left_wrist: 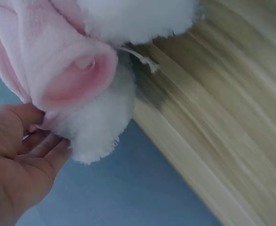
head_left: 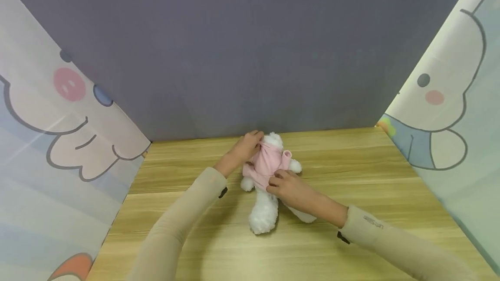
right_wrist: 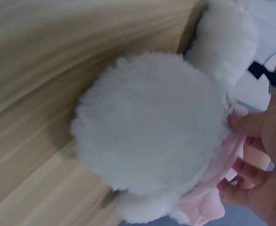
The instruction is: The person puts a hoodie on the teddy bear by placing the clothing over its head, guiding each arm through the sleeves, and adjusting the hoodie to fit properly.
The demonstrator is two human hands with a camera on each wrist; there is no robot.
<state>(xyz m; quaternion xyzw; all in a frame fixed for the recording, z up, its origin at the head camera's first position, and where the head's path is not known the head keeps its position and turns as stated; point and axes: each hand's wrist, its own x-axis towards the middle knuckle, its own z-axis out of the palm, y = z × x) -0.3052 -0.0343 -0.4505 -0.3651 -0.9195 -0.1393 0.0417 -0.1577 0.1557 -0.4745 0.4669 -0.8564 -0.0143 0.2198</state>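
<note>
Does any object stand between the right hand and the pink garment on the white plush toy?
Nothing visible does: the right hand directly pinches the edge of the pink garment, which lies on the white plush toy.

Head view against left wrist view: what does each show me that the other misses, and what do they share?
Only the head view shows the right hand, both beige fabric sleeves and the cartoon faces printed on the pale side walls.

Only the left wrist view shows the thin white cord with a frayed end, beside the white fur.

Both show the left hand, the fluffy white plush toy, its soft pink cloth garment and the yellowish wood-grain tabletop.
</note>
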